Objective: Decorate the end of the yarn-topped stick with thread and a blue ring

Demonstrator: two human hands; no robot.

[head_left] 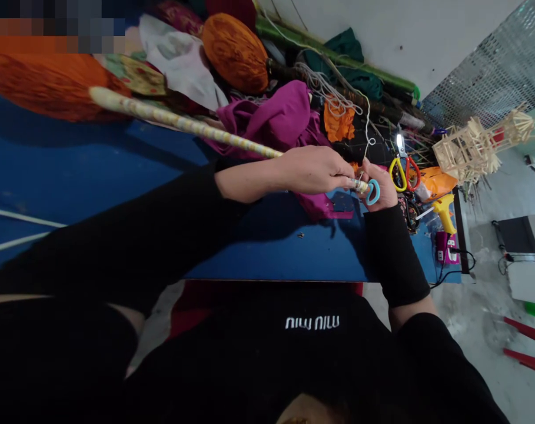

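A long stick wrapped in pale yellow patterned strips runs from the upper left down to the right. My left hand is closed around it close to its right end. Just beyond that hand, a light blue ring sits at the stick's tip, against the palm of my right hand. The thumb and fingers of my right hand are pinched on a thin white cord, which rises from them in a small loop toward the pile behind.
Scissors with yellow and red handles, a yellow glue gun and a pink power strip lie to the right on the blue table. Behind are magenta cloth, an orange bundle and a wooden stick model.
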